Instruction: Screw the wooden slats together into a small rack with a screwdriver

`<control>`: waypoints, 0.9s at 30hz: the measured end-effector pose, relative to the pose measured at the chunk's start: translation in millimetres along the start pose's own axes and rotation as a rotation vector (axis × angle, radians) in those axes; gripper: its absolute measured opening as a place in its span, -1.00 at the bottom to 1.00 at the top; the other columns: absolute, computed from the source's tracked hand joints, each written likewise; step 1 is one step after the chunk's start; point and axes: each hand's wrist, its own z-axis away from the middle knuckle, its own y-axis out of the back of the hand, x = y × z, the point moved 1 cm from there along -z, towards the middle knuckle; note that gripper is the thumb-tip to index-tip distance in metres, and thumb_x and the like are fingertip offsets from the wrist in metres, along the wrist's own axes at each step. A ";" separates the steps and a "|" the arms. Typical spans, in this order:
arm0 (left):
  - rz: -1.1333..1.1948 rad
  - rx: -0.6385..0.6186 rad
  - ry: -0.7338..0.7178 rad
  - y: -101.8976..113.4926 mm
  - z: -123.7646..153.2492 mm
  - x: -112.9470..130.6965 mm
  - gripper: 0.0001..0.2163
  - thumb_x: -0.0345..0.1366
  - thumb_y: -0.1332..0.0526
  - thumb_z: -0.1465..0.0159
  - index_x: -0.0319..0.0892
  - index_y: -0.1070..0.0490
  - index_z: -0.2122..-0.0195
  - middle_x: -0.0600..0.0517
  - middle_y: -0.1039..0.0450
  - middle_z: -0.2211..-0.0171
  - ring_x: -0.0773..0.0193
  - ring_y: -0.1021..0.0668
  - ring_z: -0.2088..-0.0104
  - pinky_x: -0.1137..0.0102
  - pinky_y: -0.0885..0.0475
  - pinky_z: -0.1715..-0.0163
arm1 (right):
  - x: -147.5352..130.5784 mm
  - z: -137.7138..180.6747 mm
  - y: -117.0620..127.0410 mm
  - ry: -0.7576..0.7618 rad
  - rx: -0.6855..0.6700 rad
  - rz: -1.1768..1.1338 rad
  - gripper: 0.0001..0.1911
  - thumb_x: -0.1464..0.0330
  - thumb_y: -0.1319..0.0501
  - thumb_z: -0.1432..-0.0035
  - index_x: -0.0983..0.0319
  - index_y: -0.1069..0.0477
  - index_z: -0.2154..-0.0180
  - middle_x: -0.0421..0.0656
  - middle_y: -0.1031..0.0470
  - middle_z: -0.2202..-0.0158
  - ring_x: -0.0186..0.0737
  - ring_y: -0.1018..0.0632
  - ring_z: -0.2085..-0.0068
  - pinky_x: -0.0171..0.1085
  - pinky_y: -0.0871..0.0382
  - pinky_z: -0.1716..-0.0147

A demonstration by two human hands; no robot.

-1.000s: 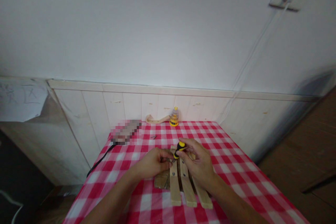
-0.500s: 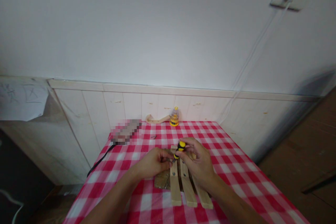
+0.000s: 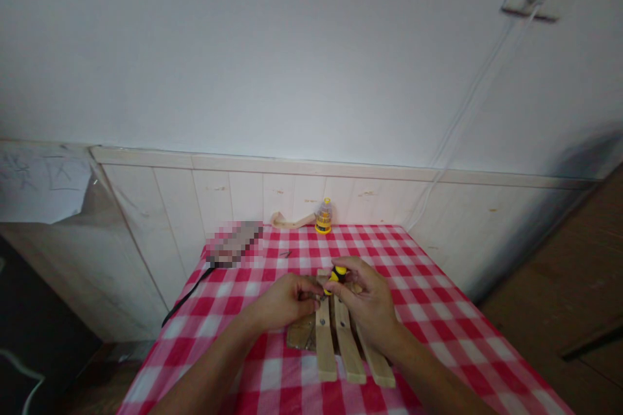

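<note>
My right hand (image 3: 370, 301) is closed around the handle of a short yellow and black screwdriver (image 3: 337, 275). The screwdriver leans over the left one of three pale wooden strips (image 3: 326, 356), its tip hidden near my left fingers. My left hand (image 3: 291, 301) is pinched at that strip's left edge, close to the tip; what its fingers hold cannot be made out. A dark screw head (image 3: 322, 322) shows in the left strip and another (image 3: 343, 323) in the middle strip. Under the strips lies a brown board (image 3: 300, 332). My right hand partly covers the right strip.
A yellow bottle-shaped container (image 3: 323, 217) with a clear top stands at the back, beside a bent wooden piece (image 3: 292, 223). Small dark bits (image 3: 286, 254) lie on the red checked cloth (image 3: 272, 376). A blurred-out object (image 3: 234, 246) with a black strap is at the left edge.
The screwdriver handle has tilted slightly to the right, and my right fingers have shifted on it, covering more of its top. My left hand and the strips stay in place.
</note>
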 end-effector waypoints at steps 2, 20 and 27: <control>-0.016 0.003 0.005 0.9 0.1 0.0 -0.85 -0.27 -0.31 -0.17 -0.24 -0.62 0.32 0.05 -0.54 0.39 0.33 -0.43 0.40 0.44 -0.29 0.34 | -3.1 -0.9 1.5 0.026 -0.016 0.014 -0.81 0.33 -0.41 -0.17 0.12 -0.57 0.14 -0.18 -0.63 0.28 -0.20 -0.65 0.30 -0.28 -0.60 0.29; -0.019 -0.001 0.000 1.9 -2.6 -10.0 -0.71 -0.28 -0.30 -0.20 -0.24 -0.64 0.08 -0.05 -0.66 0.23 0.23 -0.57 0.31 0.40 -0.40 0.27 | -10.9 11.7 7.7 0.108 -0.100 0.000 -0.66 0.43 -0.28 -0.24 0.12 -0.47 -0.05 -0.07 -0.63 0.19 -0.13 -0.68 0.25 -0.23 -0.62 0.26; -0.010 -0.010 -0.007 1.2 -1.3 -7.1 -0.73 -0.22 -0.32 -0.20 -0.22 -0.64 0.12 -0.03 -0.64 0.26 0.19 -0.58 0.27 0.37 -0.44 0.23 | -8.6 11.7 7.2 0.076 -0.126 0.010 -0.69 0.37 -0.30 -0.24 0.12 -0.51 -0.03 -0.05 -0.65 0.18 -0.10 -0.68 0.23 -0.21 -0.63 0.24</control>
